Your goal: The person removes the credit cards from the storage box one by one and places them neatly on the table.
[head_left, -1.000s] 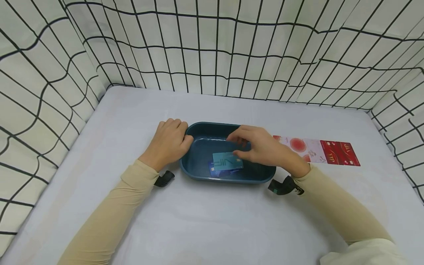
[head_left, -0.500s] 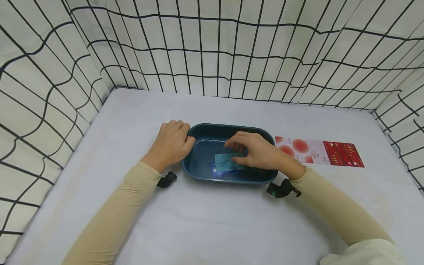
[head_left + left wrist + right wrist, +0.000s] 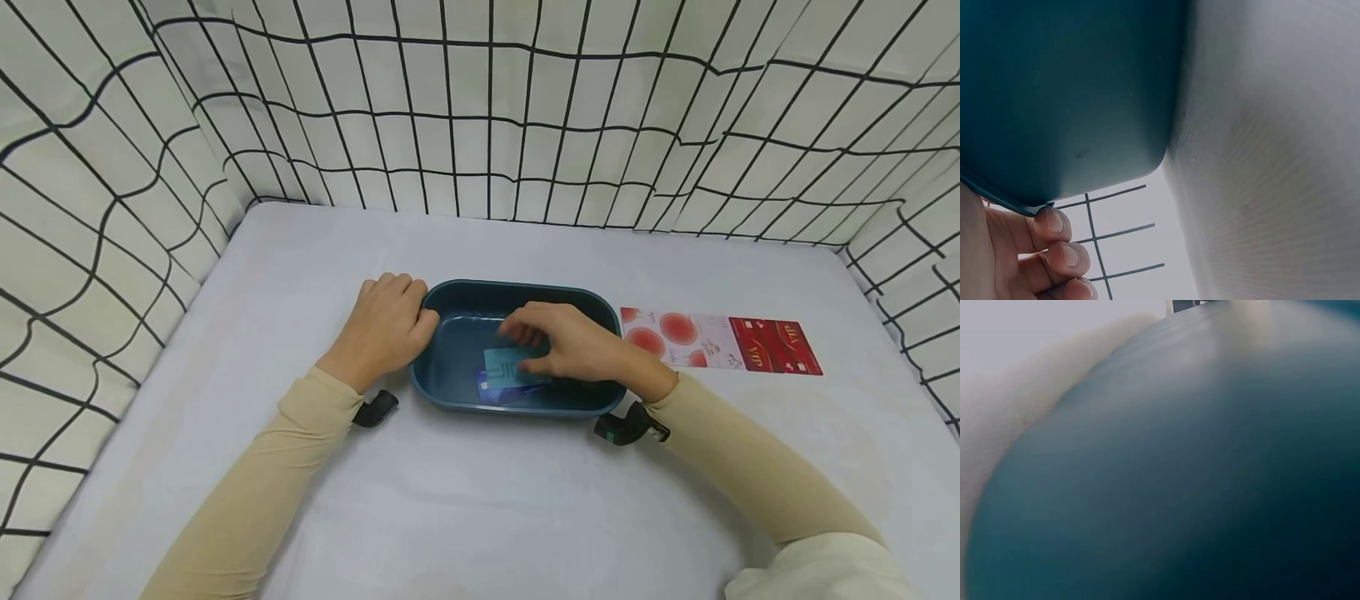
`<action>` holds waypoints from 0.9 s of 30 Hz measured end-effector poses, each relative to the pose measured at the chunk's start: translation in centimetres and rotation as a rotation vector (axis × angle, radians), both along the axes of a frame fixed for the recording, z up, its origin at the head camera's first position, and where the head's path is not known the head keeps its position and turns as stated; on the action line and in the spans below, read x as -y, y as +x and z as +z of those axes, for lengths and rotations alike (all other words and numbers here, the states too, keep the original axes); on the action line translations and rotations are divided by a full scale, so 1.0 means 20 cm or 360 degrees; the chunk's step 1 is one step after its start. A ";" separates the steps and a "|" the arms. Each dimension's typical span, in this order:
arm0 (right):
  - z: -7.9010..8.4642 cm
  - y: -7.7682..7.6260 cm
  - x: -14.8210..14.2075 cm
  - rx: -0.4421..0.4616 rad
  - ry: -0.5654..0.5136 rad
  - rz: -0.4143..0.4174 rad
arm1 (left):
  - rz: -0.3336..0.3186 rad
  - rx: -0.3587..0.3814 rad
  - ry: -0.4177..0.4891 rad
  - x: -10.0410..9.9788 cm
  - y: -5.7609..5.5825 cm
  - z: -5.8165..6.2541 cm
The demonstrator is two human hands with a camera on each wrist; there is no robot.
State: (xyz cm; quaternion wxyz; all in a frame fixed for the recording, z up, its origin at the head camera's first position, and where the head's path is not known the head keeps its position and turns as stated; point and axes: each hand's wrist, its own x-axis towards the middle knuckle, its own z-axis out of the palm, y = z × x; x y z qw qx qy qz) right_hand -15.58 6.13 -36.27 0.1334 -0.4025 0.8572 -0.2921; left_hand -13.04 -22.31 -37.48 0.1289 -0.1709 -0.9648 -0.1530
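Note:
A dark teal plastic tray (image 3: 454, 354) stands on the white table in the head view. My left hand (image 3: 381, 327) grips its left rim, thumb toward the inside; in the left wrist view the fingertips (image 3: 1069, 256) show by the rim, outside the wall. Inside the tray a light teal card (image 3: 501, 367) overlaps a blue card (image 3: 491, 393). Over these cards is my right hand (image 3: 573, 340), fingers bent and thumb apart from them, the thumb tip at the teal card's right part. Whether it touches the card I cannot tell. The right wrist view shows only the tray's blurred outer wall (image 3: 1147, 475).
Right of the tray, pink cards with red circles (image 3: 678, 329) and red VIP cards (image 3: 776, 346) lie side by side on the white tabletop (image 3: 465, 500). A black wire grid (image 3: 487, 117) encloses the back and sides. A black wrist camera (image 3: 626, 425) hangs under the right wrist.
My right hand has shifted slightly left and toward me, its thumb now overlapping more of the teal card. The left hand keeps its grip on the tray rim.

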 end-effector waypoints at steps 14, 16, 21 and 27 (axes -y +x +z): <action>-0.03 -0.02 0.02 0.0144 0.0138 0.0083 | -0.0001 0.0019 -0.0021 0.00 0.00 0.00; -0.03 -0.02 0.03 0.0140 0.0153 0.0087 | 0.0000 0.0025 -0.0018 0.00 0.00 0.01; -0.03 -0.02 0.02 0.0142 0.0190 0.0083 | -0.0001 0.0029 -0.0015 0.00 0.00 0.00; -0.03 -0.02 0.03 0.0146 0.0202 0.0084 | 0.0003 0.0031 -0.0012 0.00 0.00 0.01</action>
